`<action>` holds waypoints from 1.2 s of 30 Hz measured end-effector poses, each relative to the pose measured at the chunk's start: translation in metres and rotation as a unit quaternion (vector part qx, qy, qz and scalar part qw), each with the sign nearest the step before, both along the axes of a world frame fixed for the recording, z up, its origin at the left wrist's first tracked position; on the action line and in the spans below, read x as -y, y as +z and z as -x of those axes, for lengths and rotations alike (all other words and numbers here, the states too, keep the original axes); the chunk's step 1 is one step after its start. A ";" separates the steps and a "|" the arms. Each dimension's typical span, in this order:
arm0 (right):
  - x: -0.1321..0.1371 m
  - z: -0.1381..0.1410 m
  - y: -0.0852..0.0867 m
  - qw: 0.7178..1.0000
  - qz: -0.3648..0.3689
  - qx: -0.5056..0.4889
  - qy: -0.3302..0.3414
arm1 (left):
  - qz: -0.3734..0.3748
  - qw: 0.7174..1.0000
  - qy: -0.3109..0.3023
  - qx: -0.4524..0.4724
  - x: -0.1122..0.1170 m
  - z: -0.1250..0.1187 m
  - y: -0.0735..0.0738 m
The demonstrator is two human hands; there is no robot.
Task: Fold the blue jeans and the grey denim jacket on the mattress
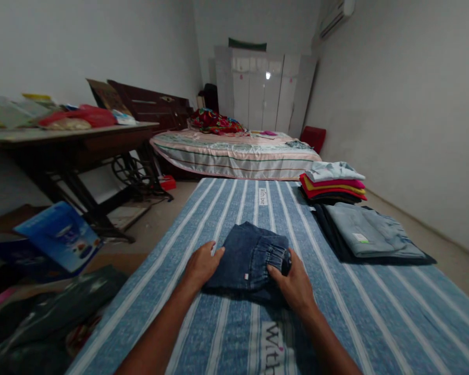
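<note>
Right hand (298, 287): clamped on the gathered waistband (275, 255)
Left hand (203, 264): at the opposite edge (hold unclear)
Jeans (235, 255): dark blue, folded, small pale tag (246, 276)
Place: on the striped cloth (234, 211)

- On the striped cloth (197, 229), a bare strip is left between the folded denim (234, 255) and the grey folded garment (375, 232).
- The right edge is blocked by that garment and, farther off, the clothes stack (333, 183).
- Beyond the denim, open cloth is offered.
- The denim is flanked by the left hand (203, 264) and right hand (296, 284).
</note>
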State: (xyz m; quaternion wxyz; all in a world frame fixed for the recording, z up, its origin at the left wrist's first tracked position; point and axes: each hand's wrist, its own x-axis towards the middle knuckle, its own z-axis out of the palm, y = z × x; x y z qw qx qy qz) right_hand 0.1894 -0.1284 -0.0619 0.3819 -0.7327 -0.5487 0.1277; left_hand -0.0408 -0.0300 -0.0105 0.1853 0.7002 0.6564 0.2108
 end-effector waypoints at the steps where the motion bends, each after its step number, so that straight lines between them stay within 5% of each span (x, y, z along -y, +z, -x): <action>1: 0.000 -0.001 0.001 1.000 0.011 -0.020 -0.009 | 0.029 0.999 0.014 0.011 -0.003 0.005 0.001; 7: -0.003 -0.007 0.010 0.989 0.092 -0.110 -0.035 | 0.204 0.953 0.052 0.216 -0.007 0.012 0.003; 12: -0.010 -0.008 0.012 0.977 0.082 -0.189 -0.050 | 0.247 0.935 0.040 0.250 -0.013 0.008 0.010; 19: -0.013 -0.005 0.027 0.898 0.117 -0.424 -0.035 | 0.285 0.920 0.006 0.269 -0.027 0.002 0.010; 26: -0.012 -0.004 0.035 0.884 0.093 -0.457 -0.032 | 0.319 0.883 -0.003 0.343 -0.027 0.006 0.007; 36: -0.018 -0.003 0.017 0.882 0.022 -0.471 0.016 | 0.371 0.809 0.044 0.455 -0.019 0.000 0.011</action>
